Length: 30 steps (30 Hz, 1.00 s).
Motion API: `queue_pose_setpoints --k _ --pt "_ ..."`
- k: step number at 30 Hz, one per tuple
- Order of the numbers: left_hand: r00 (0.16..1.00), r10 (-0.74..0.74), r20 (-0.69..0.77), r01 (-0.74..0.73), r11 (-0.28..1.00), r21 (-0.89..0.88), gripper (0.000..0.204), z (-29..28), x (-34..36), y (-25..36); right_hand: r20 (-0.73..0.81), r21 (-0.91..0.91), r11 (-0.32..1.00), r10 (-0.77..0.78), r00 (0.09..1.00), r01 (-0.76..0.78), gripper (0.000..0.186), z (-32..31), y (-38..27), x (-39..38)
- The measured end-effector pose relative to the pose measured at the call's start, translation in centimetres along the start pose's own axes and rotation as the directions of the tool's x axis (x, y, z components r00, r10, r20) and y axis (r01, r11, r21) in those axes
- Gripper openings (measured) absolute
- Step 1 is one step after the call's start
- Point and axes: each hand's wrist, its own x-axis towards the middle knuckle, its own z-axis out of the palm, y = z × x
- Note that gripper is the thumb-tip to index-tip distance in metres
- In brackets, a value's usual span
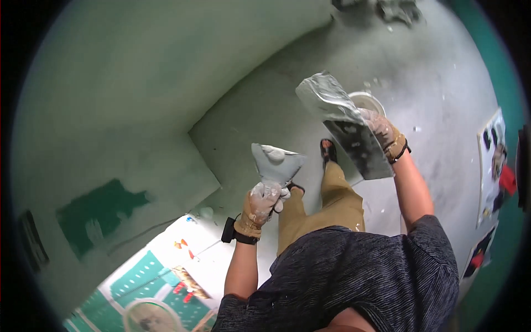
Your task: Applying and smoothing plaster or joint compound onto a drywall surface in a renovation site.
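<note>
My left hand (pixel 262 203), in a plaster-smeared tan glove, is closed round the handle of a wide putty knife (pixel 279 170). Its blade points away from me, with a lump of pale putty (pixel 272 154) near the far edge. To the right, my gloved right hand (pixel 379 131) grips a long flat plastering trowel (pixel 362 149); the handle is hidden behind the blade. Thick wet putty (pixel 327 95) covers the trowel's far end, while its near half is dark and mostly bare. The two blades are apart.
A round white bucket (pixel 369 101) stands on the grey floor (pixel 265 110), partly hidden by my right hand. A pale wall (pixel 138 99) with a green patch (pixel 99 216) rises at left. Posters (pixel 491 160) hang on the right wall. A green-and-white printed sheet (pixel 138 279) shows lower left.
</note>
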Motion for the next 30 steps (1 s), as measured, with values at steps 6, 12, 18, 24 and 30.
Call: queue_pose_setpoints --k 6,12,18,24,30 --pt "0.984 0.017 0.180 0.012 0.987 -0.162 0.035 -0.9 -1.5 1.5 0.293 -0.193 0.965 -0.116 0.949 0.177 0.066 8.1 -4.9 4.3" --pt "0.852 0.511 0.111 -0.496 0.857 -0.136 0.028 -5.3 -2.5 -8.9 0.614 -0.554 0.745 0.063 0.786 0.373 0.064 19.2 -6.6 8.1" --pt "0.843 0.507 0.182 -0.328 0.752 -0.572 0.017 -18.0 -11.1 -12.6 0.708 -0.705 0.193 0.137 0.693 0.682 0.048 32.4 -3.1 10.8" --pt "0.955 0.296 0.002 -0.221 0.719 -0.659 0.021 -20.0 -18.0 -11.6 0.670 -0.676 -0.203 0.232 0.705 0.709 0.037 36.0 0.0 13.4" --pt "0.907 0.350 -0.234 -0.408 0.868 -0.284 0.029 -25.8 -24.8 -12.9 0.464 -0.861 -0.044 0.344 0.817 0.507 0.038 36.7 7.5 20.2"
